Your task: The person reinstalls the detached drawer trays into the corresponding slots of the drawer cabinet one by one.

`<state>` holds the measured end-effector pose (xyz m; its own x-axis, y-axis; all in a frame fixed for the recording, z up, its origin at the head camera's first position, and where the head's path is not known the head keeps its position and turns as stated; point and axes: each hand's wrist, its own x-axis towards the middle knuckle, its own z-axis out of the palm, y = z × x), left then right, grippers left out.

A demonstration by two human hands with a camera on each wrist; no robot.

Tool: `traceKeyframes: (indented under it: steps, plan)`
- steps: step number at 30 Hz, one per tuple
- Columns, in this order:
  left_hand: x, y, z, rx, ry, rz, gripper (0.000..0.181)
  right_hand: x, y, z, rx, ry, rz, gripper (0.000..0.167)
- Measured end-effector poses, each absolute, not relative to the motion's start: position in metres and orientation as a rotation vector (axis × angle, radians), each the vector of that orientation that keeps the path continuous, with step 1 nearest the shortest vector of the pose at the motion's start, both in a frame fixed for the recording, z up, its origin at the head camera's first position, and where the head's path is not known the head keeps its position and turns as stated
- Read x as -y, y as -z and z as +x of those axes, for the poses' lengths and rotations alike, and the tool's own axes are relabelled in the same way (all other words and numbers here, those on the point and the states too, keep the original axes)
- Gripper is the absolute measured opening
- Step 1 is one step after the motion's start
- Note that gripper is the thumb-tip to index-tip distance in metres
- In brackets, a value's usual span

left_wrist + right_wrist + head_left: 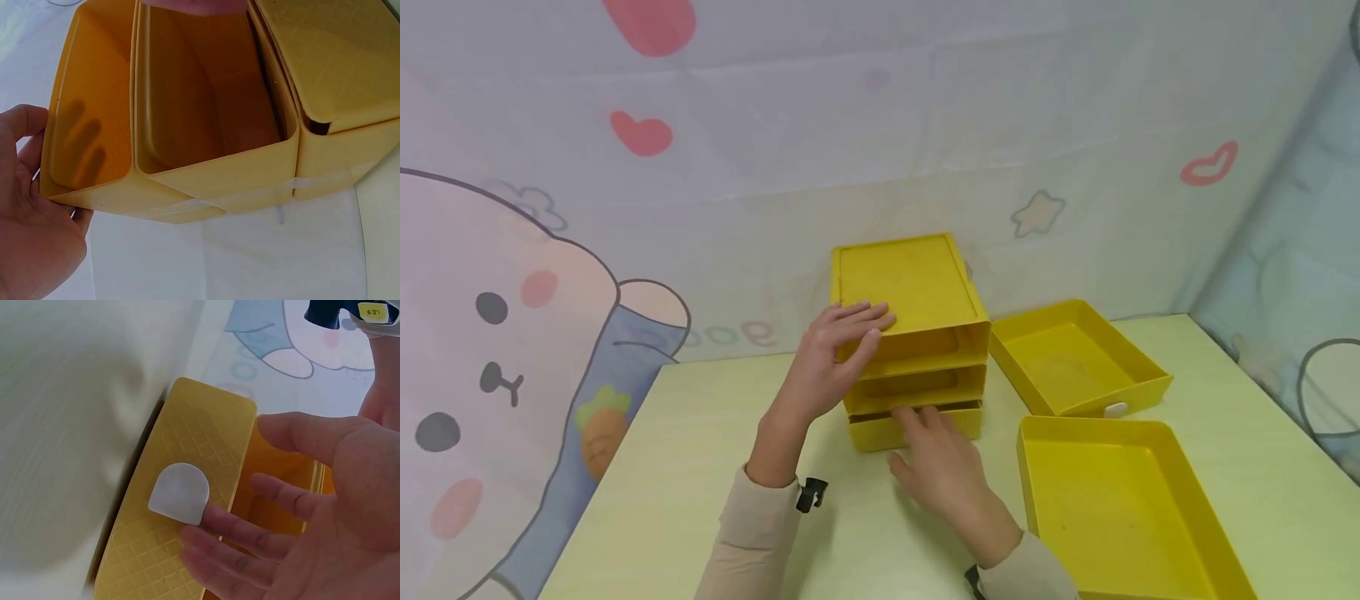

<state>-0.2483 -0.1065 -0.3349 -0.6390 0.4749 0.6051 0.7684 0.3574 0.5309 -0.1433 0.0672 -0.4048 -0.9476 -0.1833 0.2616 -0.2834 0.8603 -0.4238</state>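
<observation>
A yellow drawer cabinet (898, 279) stands upright at the back of the table, with two slots uncovered above its bottom drawer (880, 433). My left hand (820, 367) rests on the cabinet's front left corner, fingers laid over the top panel and thumb by the front edge. In the left wrist view this hand lies beside the top slot (94, 119). My right hand (943, 467) is in front of the bottom drawer, its fingers fairly straight. The right wrist view shows the fingertips at the drawer's white tab (181, 492) and patterned front.
Two pulled-out yellow drawers lie right of the cabinet: one at the back (1067, 367) with a white tab, one nearer (1120, 508). A printed cloth (820, 125) hangs behind the pale table (685, 467).
</observation>
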Motion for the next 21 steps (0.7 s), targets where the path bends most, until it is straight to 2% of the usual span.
traceKeyframes:
  steps: [7,21]
  plan:
    - [0.108,0.334,-0.249,2.280,1.175,-1.089,0.031,-0.068,0.405,-0.149,2.854,-0.790,0.349,0.038]
    - [0.120,0.334,-0.243,2.259,1.173,-1.059,0.029,-0.060,0.400,-0.143,2.886,-0.875,0.396,0.052]
